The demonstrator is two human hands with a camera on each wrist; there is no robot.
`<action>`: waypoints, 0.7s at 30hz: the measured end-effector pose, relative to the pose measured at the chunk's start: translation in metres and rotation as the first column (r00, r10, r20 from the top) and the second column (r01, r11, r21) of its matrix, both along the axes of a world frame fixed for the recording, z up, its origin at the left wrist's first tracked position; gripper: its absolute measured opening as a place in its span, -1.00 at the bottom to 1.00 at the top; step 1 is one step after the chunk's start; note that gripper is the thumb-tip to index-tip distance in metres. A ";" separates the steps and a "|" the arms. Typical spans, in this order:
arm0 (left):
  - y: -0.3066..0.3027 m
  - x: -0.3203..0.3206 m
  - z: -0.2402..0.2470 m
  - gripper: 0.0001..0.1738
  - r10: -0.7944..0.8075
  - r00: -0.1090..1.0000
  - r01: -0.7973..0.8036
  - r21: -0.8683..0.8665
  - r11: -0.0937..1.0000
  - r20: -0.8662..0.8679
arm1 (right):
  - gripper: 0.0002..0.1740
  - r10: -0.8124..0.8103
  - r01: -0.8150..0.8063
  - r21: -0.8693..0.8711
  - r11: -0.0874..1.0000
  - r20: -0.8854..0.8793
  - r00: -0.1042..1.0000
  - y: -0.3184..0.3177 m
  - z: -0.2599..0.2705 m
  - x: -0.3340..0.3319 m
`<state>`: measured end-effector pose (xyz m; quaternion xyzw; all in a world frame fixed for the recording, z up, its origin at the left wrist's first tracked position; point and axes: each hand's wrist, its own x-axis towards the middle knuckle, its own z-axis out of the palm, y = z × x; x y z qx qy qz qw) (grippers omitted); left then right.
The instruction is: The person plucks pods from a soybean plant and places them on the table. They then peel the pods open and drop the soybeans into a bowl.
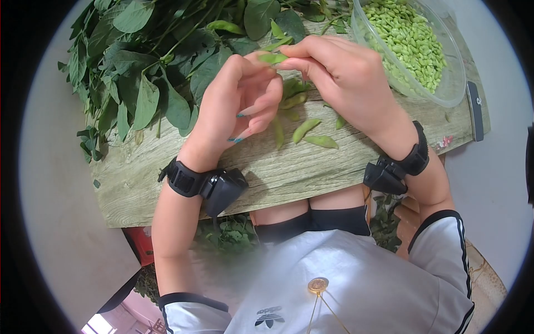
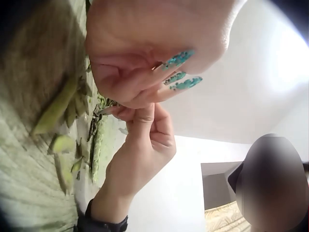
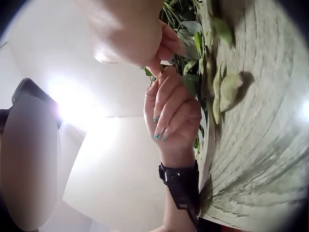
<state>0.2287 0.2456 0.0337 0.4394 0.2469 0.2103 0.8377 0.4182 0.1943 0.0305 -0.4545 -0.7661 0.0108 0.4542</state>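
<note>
In the head view, a green soybean pod is stretched between both hands above the wooden table. My left hand pinches its left end with thumb and forefinger; the other fingers, with long blue-green glittered nails, curl loosely below. At the opposite end, my right hand grips the pod between thumb and forefinger. The right wrist view has the fingertips of the left hand and right hand meeting, largely hiding the pod. Loose soybean pods lie on the table under the hands.
Leafy soybean stalks are heaped across the back left of the table. A clear plastic bowl with many shelled green beans stands at the back right. A dark strip sits at the right table edge.
</note>
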 end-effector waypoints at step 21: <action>-0.007 0.000 0.022 -0.69 0.070 0.986 -0.065 0.036 0.997 -0.153 | -0.63 0.125 -0.230 -0.374 0.899 -0.283 0.951 0.000 -0.006 -0.006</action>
